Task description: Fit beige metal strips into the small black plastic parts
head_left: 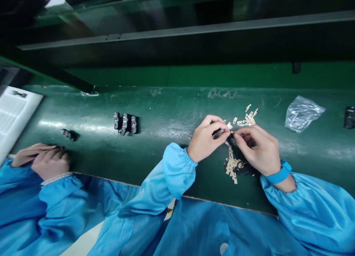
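Observation:
My left hand (206,139) and my right hand (259,148) meet above the green bench, thumbs and fingers pinched. Between their fingertips is a small yellowish piece (232,132), too small to make out its kind; the fingers partly cover it. Just beyond my hands lie loose cream-coloured flat strips (249,119). A second heap of such strips (233,166), some with darker ends, spreads on the bench between my wrists. A blue band is around my right wrist.
Black moulded parts (125,124) stand together left of me, with another black part (68,134) farther left. A co-worker's hands (50,160) work there. A clear plastic bag (303,114) and a black object (349,117) lie right. A shelf beam (183,32) crosses above.

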Action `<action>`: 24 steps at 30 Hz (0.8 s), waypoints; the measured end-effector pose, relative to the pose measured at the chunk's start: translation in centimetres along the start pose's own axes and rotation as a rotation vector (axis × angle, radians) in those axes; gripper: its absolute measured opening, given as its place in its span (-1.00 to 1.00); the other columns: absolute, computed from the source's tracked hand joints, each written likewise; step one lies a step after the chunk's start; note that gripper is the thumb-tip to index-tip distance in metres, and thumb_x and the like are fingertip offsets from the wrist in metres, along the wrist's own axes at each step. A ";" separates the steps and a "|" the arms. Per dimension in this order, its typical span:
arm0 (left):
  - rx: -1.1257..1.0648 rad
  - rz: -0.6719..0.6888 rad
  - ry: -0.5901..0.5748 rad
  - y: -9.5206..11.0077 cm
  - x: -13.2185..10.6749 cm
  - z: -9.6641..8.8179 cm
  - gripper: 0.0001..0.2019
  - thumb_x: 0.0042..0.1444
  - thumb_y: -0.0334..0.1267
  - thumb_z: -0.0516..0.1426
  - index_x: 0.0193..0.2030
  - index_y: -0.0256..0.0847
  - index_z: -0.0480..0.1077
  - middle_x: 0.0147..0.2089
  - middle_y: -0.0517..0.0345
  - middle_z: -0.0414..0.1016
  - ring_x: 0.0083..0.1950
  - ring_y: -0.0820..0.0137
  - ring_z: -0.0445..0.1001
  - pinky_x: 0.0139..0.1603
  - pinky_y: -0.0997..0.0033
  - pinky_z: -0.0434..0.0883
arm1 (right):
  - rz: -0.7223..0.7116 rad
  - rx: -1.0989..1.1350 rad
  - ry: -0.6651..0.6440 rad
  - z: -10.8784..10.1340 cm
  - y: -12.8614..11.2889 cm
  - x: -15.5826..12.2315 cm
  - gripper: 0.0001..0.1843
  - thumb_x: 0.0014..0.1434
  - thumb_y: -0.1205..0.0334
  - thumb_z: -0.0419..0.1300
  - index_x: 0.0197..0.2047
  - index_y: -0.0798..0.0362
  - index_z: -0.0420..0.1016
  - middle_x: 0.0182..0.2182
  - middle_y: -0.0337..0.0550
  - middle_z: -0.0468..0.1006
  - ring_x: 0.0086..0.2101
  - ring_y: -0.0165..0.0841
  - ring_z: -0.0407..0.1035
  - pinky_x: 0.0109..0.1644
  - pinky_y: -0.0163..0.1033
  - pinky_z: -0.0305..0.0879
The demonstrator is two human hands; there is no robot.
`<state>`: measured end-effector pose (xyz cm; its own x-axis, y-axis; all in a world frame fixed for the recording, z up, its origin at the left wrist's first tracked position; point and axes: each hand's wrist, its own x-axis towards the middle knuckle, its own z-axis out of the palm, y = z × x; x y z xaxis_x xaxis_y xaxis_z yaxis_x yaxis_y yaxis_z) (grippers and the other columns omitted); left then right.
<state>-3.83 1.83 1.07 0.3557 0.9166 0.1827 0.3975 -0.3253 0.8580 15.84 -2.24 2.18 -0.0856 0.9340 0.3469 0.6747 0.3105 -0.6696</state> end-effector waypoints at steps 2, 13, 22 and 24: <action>0.030 0.005 -0.008 0.2 -0.2 0.1 -0.95 0.25 -0.28 0.25 -0.17 -0.11 0.56 0.01 0.11 0.47 0.01 0.39 0.54 0.12 0.31 0.50 | -0.011 0.033 -0.064 0.1 0.0 -0.2 -0.94 0.32 0.31 0.26 -0.14 0.02 0.57 -0.33 -0.20 0.58 -0.45 -0.44 0.40 -0.34 -0.29 0.36; 0.089 0.040 -0.022 0.7 -0.7 0.5 -0.91 0.29 -0.26 0.21 -0.15 -0.09 0.57 0.04 0.12 0.50 -0.12 0.44 0.56 -0.05 0.39 0.55 | 0.030 -0.008 -0.021 0.2 0.4 -0.1 -0.91 0.29 0.31 0.24 -0.27 0.00 0.56 -0.46 -0.25 0.51 -0.51 -0.41 0.37 -0.39 -0.27 0.32; 0.140 0.021 0.033 0.9 -0.6 0.2 -0.93 0.28 -0.25 0.23 -0.16 -0.10 0.56 0.02 0.12 0.51 -0.08 0.43 0.56 -0.01 0.38 0.55 | 0.048 0.023 -0.041 -0.4 0.3 0.2 -0.90 0.33 0.24 0.23 -0.21 -0.03 0.60 -0.38 -0.18 0.61 -0.46 -0.36 0.43 -0.37 -0.23 0.36; 0.166 0.025 0.026 1.0 -0.7 0.3 -0.92 0.29 -0.23 0.21 -0.16 -0.10 0.55 0.03 0.13 0.51 -0.12 0.45 0.56 -0.05 0.41 0.55 | 0.012 0.047 -0.087 -0.1 0.0 0.0 -0.89 0.35 0.25 0.22 -0.15 -0.03 0.61 -0.32 -0.16 0.65 -0.42 -0.36 0.47 -0.31 -0.22 0.40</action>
<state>-3.39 0.81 1.69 0.3461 0.9127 0.2173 0.5234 -0.3801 0.7626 15.89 -2.30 2.25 -0.1424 0.9489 0.2815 0.6413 0.3051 -0.7040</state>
